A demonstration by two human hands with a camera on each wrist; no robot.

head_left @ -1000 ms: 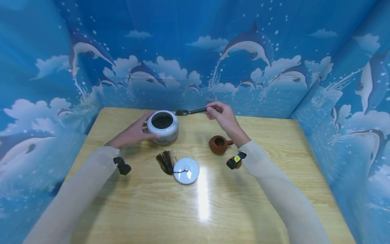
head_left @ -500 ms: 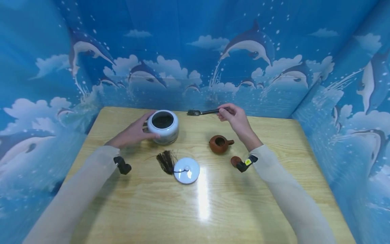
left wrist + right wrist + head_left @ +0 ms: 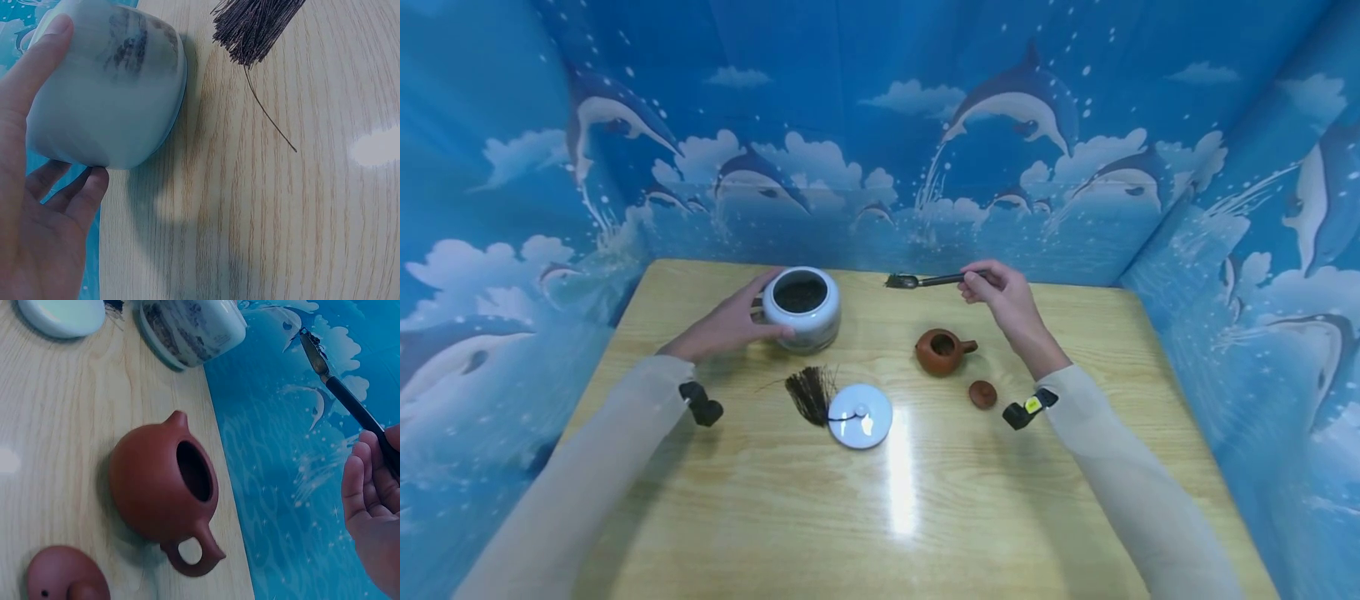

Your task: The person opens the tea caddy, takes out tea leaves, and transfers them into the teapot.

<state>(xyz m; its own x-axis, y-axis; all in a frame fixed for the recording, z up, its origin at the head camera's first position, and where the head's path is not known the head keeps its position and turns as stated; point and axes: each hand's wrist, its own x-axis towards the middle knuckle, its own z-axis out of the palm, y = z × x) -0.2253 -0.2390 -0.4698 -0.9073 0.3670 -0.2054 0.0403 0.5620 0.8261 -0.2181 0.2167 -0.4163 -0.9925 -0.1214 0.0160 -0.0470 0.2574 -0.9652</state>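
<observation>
My left hand grips the side of a white porcelain tea jar, thumb and fingers spread round its wall. The jar stands lidless, with dark tea leaves inside. My right hand holds a tea scoop by its black handle, in the air right of the jar. Dark leaves lie heaped on the scoop's tip. Below and left of that hand sits a small reddish-brown clay teapot, uncovered, its handle toward the right. In the right wrist view the teapot's opening looks dark inside.
The teapot's lid lies on the wooden table in front of the teapot. A white jar lid with a dark tassel lies before the jar. A blue dolphin-print curtain stands behind and at both sides.
My right hand has carried the loaded scoop rightward, away from the jar's rim. The teapot lid, earlier mostly hidden by the wrist camera, now shows. My left hand keeps its hold on the jar.
</observation>
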